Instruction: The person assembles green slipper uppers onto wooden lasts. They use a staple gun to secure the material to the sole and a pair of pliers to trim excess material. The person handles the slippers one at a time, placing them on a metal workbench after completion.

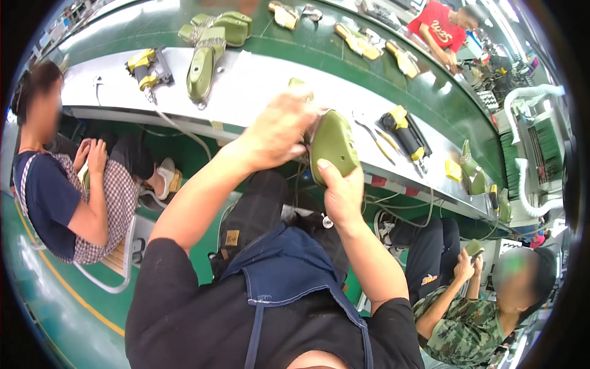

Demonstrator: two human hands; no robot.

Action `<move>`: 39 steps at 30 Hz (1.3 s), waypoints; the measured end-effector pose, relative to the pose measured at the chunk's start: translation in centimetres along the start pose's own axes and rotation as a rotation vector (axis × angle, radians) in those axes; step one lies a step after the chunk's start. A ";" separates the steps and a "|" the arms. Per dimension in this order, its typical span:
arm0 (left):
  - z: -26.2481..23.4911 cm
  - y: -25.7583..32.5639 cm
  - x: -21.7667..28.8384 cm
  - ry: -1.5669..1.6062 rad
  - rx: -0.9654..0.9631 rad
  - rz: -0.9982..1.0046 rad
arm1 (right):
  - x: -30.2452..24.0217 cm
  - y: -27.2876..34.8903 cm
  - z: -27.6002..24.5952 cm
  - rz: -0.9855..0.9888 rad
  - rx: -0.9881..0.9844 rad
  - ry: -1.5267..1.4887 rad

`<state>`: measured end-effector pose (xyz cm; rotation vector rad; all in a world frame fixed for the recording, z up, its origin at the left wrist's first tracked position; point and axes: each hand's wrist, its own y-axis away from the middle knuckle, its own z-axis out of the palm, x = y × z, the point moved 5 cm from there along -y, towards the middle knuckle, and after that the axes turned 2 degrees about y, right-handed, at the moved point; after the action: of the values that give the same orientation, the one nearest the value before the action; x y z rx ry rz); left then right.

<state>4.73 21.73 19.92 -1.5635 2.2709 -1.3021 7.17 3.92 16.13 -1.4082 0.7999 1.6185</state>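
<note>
My right hand (343, 194) grips an olive-green sandal (334, 144), thumb on its sole and the sandal tilted up over the bench edge. Against the sandal's far left side is my left hand (279, 126), smeared by motion, so its fingers and anything in them cannot be made out. A small green piece (296, 82) shows just beyond it; its kind is hidden. To the left on the bench lies another green sandal (200, 72) with a glittery strap. Pliers (384, 147) and a yellow-and-black staple gun (405, 132) rest to the right of my hands.
Another yellow-and-black staple gun (146, 69) with a hose lies at left on the white bench (258, 71). Beyond runs a green conveyor belt (301, 40) carrying tan sandals (357, 42). Co-workers sit left and right, each holding a shoe part; a person in red is across the belt.
</note>
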 end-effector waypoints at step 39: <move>14.0 -12.7 -25.1 0.038 0.166 -0.542 | 7.6 -33.3 -1.8 -0.243 0.088 0.996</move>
<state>32.75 32.20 10.50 -2.1909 1.7537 -1.5886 37.34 18.86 10.13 -2.1530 1.1525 0.6144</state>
